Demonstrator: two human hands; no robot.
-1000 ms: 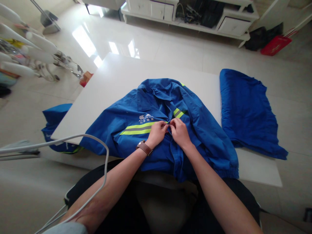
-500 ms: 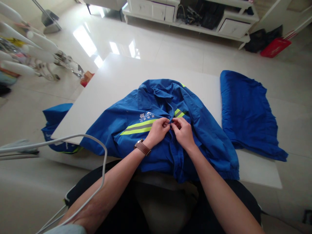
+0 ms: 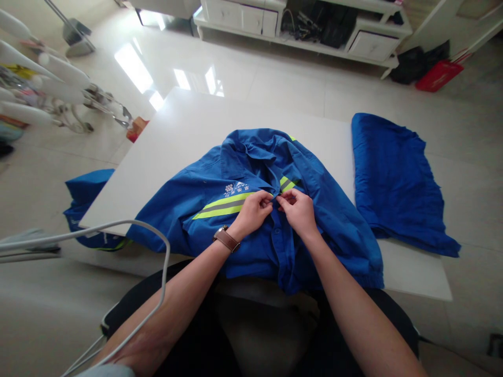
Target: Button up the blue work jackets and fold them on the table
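Grip: 2 of 2 hands, left hand [image 3: 255, 210] and right hand [image 3: 298, 212], both in thumb-and-finger pinch on front edges of blue jacket [image 3: 259, 246], just below collar opening; fingertips nearly meeting
Jacket: 1, spread front up on white table [image 3: 188, 120], at near edge, lower part toward lap
Chest bands: 2 yellow-grey, left-side one [image 3: 226, 206] long, right-side one [image 3: 288, 183] short, rest out of sight
Buttons: 1 readable, button [image 3: 277, 231] below hands; anything between fingertips hidden, can't tell
Other blue cloth: 2, folded cloth [image 3: 396, 183] over right table end, bundle [image 3: 88, 193] at left, partly behind table corner
Watch: 1, brown-strap watch [image 3: 227, 239] on left wrist
Cable: white cable [image 3: 98, 227] across left foreground, cut off at frame edge
Logo: white print [image 3: 236, 188], too small to read fully
Red bag: 1, red bag [image 3: 440, 76] on floor, far right
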